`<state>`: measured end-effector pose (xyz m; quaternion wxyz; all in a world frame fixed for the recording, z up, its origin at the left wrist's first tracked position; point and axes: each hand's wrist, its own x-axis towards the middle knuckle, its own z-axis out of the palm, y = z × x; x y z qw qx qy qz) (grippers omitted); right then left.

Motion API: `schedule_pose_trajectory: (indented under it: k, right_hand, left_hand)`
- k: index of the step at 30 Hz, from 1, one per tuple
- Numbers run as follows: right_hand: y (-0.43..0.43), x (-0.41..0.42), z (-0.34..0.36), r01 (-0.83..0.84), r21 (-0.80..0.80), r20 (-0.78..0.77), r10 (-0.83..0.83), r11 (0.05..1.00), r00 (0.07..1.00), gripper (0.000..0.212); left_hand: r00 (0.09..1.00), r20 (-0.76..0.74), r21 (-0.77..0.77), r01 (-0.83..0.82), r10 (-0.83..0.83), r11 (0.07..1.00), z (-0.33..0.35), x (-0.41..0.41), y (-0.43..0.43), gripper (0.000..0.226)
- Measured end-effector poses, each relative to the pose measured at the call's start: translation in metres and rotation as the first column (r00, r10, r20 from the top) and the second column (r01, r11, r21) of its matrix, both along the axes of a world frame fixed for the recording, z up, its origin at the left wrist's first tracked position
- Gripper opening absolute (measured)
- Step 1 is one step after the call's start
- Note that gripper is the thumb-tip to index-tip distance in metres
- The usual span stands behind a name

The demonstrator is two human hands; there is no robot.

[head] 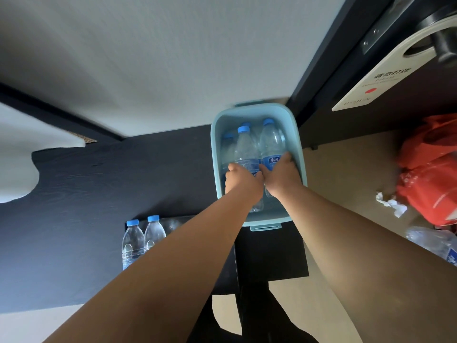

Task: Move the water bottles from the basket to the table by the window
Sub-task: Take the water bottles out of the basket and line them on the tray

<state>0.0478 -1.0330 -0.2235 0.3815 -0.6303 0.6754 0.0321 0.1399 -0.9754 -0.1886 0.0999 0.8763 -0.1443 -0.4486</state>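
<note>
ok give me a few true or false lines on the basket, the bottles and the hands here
1. Both hands are in the basket: the left hand grips the middle bottle, and the right hand grips the labelled bottle. True.
2. The basket is red. False: it is light blue. The red thing is a plastic bag off to the right.
3. Two more bottles stand upright outside the basket, at lower left. True.
4. The bottle caps are white. False: the caps are blue.
</note>
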Motion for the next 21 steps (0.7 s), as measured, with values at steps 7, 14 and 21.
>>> schedule_pose_trajectory:
  k: [7, 14, 21]
  right_hand:
    - [0.009, -0.004, 0.004, 0.075, -0.017, 0.096, -0.073, 0.997, 0.993, 0.06]
    - [0.037, -0.017, 0.03, 0.15, 0.007, 0.194, -0.149, 0.989, 0.97, 0.052]
    - [0.057, -0.024, 0.071, 0.173, 0.014, 0.268, -0.17, 0.985, 0.948, 0.057]
  left_hand:
    - [0.999, -0.009, -0.045, -0.039, 0.039, 0.998, 0.001, 0.007, 0.009, 0.06]
    - [0.998, -0.051, -0.09, 0.025, -0.03, 0.996, 0.029, 0.015, 0.032, 0.056]
    - [0.999, -0.026, -0.222, 0.025, -0.031, 0.975, 0.069, 0.022, 0.06, 0.046]
